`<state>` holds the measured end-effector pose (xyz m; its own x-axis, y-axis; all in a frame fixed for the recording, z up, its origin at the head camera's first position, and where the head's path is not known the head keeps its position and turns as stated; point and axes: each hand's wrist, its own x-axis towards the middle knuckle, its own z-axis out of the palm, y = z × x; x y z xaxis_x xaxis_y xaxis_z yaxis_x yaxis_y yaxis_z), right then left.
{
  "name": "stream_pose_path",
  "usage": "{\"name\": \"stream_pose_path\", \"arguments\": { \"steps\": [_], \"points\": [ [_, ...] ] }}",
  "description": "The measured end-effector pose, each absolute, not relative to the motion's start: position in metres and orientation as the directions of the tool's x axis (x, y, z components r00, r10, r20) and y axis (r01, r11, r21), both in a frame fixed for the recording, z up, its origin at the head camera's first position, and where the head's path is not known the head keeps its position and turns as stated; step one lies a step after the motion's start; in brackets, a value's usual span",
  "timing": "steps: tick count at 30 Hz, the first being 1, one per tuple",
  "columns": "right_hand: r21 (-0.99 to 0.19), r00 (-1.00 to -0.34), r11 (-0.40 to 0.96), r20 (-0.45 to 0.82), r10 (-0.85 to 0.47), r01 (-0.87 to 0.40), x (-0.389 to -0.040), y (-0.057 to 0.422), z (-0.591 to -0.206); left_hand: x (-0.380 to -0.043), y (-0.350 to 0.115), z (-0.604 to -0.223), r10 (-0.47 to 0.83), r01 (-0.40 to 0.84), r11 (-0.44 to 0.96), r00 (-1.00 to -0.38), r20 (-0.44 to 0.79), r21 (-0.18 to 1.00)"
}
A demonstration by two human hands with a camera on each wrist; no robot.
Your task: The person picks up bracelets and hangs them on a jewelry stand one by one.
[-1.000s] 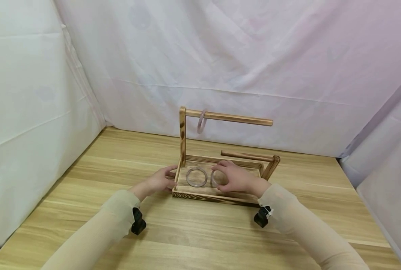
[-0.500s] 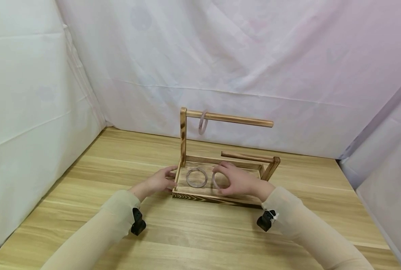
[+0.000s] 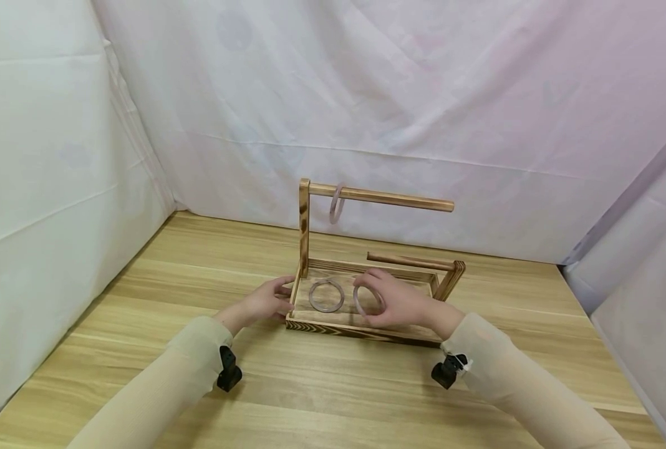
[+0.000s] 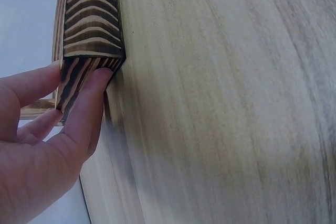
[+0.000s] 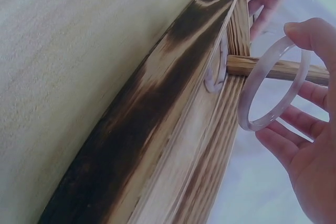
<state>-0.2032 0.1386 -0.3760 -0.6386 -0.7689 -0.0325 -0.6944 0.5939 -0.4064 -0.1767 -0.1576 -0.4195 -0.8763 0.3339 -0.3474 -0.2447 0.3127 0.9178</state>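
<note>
My right hand [image 3: 397, 304] pinches a pale lilac bangle [image 5: 245, 95] between thumb and fingertips, the ring standing nearly upright. In the head view it overlaps the wooden tray [image 3: 333, 328]. To its left a second bangle [image 3: 311, 300] lies flat in the tray. A third bangle [image 3: 334, 212] hangs on the upper bar [image 3: 400, 198] of the stand that rises from the tray's left end. My left hand [image 3: 264, 300] touches that end. In the left wrist view, its thumb [image 4: 100, 80] and fingertips spread against the dark-striped end wall near the front corner.
A lower bar [image 3: 408, 259] juts leftward from a short post [image 3: 451, 279] at the tray's right end. The tray sits on a wood-grain table [image 3: 333, 386]. White cloth [image 3: 254, 100] hangs behind it and on both sides.
My right hand has shifted slightly to the right with its bangle, which now shows more of its ring. The left hand keeps its place at the tray's end.
</note>
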Motion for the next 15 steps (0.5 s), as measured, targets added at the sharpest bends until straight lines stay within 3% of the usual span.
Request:
{"name": "stream_pose_path", "arguments": {
  "steps": [15],
  "points": [
    [-0.411, -0.581, 0.511, 0.057, -0.812, -0.755, -0.1974, 0.144, -0.3698, -0.1759, -0.1567, -0.4181, 0.33, -0.241, 0.325, -0.877, -0.348, 0.915]
  ]
}}
